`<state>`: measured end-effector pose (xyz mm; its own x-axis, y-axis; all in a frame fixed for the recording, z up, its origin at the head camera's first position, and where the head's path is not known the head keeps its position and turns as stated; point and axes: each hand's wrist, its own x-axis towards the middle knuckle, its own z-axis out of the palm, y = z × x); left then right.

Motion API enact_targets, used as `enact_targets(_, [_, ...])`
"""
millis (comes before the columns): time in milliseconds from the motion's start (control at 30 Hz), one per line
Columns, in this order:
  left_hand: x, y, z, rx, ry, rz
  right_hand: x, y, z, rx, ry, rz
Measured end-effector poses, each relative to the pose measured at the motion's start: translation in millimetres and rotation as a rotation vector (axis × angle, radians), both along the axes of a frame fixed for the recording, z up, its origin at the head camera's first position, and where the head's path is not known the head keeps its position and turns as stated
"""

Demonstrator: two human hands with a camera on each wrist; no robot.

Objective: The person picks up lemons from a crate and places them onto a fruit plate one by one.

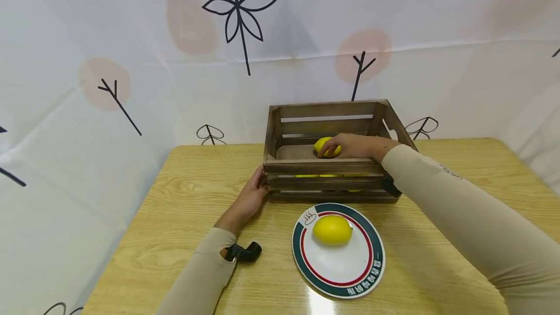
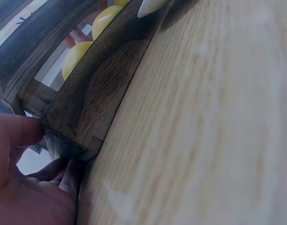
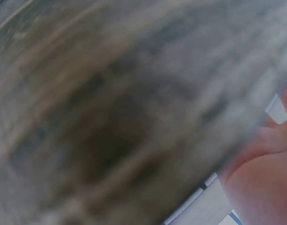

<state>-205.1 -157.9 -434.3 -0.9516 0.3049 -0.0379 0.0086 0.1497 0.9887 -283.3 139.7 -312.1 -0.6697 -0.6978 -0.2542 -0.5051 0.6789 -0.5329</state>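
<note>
A slatted wooden crate [image 1: 328,166] stands on the table. Inside it, my right hand [image 1: 350,146] reaches over the front wall and grips a yellow lemon [image 1: 323,145] with curled fingers. More lemons [image 2: 77,58] show between the front slats. My left hand [image 1: 251,197] holds the crate's front left corner low down; in the left wrist view its thumb and fingers close about the corner. In front of the crate, one lemon [image 1: 332,230] lies on a round plate [image 1: 302,252] with a green rim and a red ring. A blurred slat hides most of the right wrist view.
The light wooden table [image 1: 192,193] carries the crate and plate. Behind it hangs a pale cloth [image 1: 306,77] with plant drawings, close to the crate's back. A black wrist device [image 1: 245,252] sits on the left sleeve, left of the plate.
</note>
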Motion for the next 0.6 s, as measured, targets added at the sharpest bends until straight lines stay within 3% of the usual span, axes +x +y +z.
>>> enact_targets(300, [0.4,-2.0,-0.7,0.013,0.001,0.013,-5.2,-2.8,-2.2,0.024,-0.061,0.08])
enact_targets(600, [-0.7,0.8,-0.4,0.004,0.007,0.008,-1.5,-1.1,0.9,0.082,-0.118,0.065])
